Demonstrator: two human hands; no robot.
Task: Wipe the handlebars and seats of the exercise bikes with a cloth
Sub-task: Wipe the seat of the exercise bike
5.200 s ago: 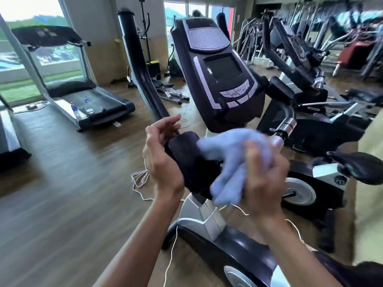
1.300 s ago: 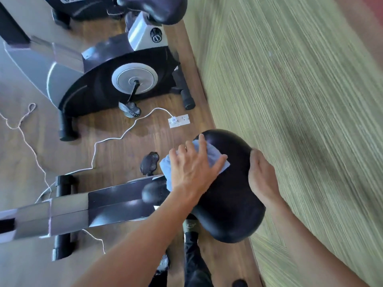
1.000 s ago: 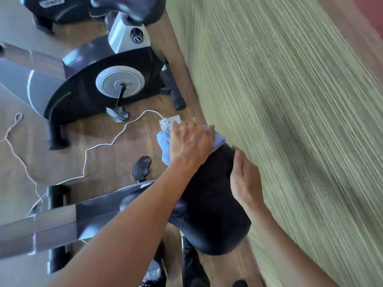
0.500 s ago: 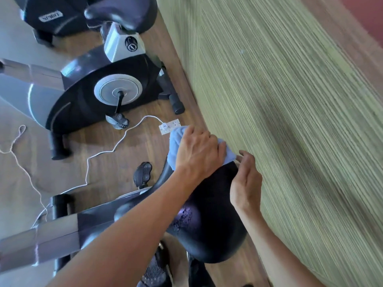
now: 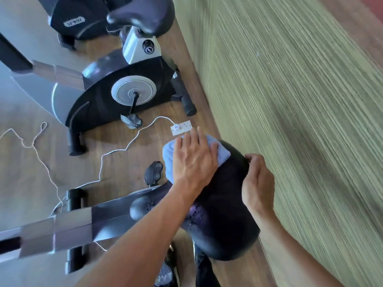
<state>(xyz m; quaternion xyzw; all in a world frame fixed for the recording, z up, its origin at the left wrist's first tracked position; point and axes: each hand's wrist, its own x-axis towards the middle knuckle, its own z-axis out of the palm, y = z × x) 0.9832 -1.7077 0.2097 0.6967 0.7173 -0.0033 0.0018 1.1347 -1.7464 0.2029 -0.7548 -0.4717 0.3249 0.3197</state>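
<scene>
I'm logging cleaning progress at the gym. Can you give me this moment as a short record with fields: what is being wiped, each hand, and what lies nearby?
surface wiped: black seat of the near bike
cloth: blue cloth, on the seat's far end
left hand: left hand pressed flat on the cloth, fingers straight
right hand: right hand grips the seat's edge on the wall side
next bike: second bike further along, its seat untouched by either hand
floor: white power strip with cord beside the wall

Your cloth (image 5: 222,153) is pale blue against the glossy black seat (image 5: 223,208). The wall (image 5: 300,121) beside you shows fine green-beige stripes, the floor (image 5: 116,162) brown woodgrain. A white cord (image 5: 116,151) crosses it.
</scene>
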